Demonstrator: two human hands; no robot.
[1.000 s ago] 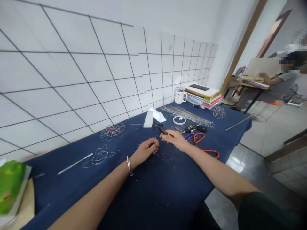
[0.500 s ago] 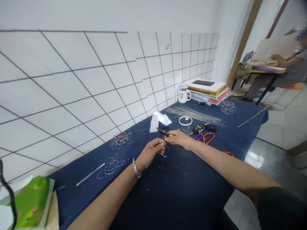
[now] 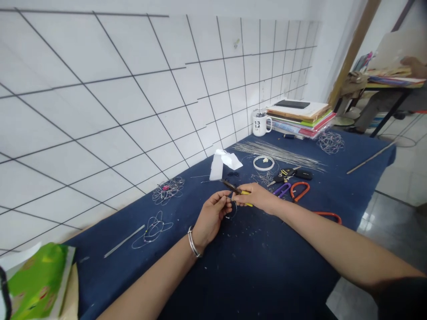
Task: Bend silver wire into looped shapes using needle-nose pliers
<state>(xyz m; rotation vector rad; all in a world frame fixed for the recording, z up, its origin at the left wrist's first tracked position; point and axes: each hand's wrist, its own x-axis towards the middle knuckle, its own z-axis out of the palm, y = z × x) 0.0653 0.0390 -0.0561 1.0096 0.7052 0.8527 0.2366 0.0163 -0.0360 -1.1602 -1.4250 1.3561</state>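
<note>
Over the dark blue cloth, my left hand point(image 3: 216, 212) pinches a thin wire point(image 3: 236, 209) between thumb and fingers; a curved loop of it hangs below the fingertips. My right hand point(image 3: 254, 197) is wrapped round yellow-handled pliers point(image 3: 230, 184), whose dark jaws point up and to the left. The fingertips of both hands meet, or nearly meet, at the wire; the exact contact is too small to make out. Just beyond the pliers lie a folded white paper point(image 3: 230, 161) and a white ring-shaped coil point(image 3: 263, 163).
Purple-handled scissors point(image 3: 283, 190), an orange handle point(image 3: 300, 192) and black cutters point(image 3: 283, 174) lie right of my hands. Long straight wires point(image 3: 280, 153), a white mug point(image 3: 260, 124) and stacked folders point(image 3: 300, 116) are behind. Tangled wire bundles point(image 3: 167, 190) lie left. A person sits at another table.
My view has shifted slightly, so the table things appear moved. The fingers of my right hand have come closer to my left fingertips at the wire, and the pliers have turned a little.
</note>
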